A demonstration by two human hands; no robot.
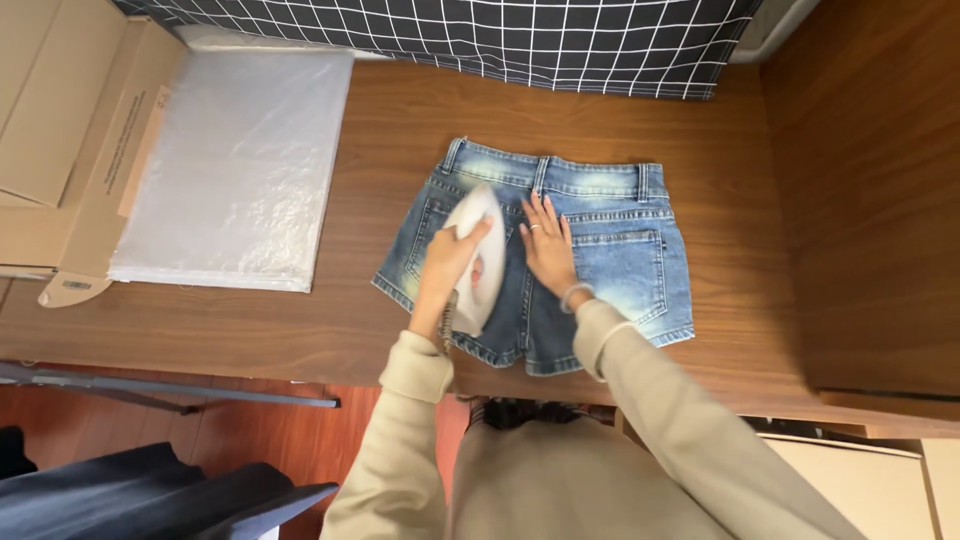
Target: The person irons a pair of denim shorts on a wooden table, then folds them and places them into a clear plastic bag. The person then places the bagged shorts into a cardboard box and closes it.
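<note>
On the desk [330, 330] I see denim shorts [620, 270] lying flat; my left hand [448, 262] grips the white iron [480, 260] (nose pointing away), right hand [550, 250] pressing just beside, fingers spread.

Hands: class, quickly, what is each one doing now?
Left hand: closed around the white iron.
Right hand: open, flat on the denim shorts.

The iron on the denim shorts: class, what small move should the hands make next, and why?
Probably glide the iron slowly toward the waistband. The left hand grips it over the left half of the denim shorts, nose pointing to the waistband, while the right hand lies flat beside it, pinning the cloth to the wooden table.
</note>
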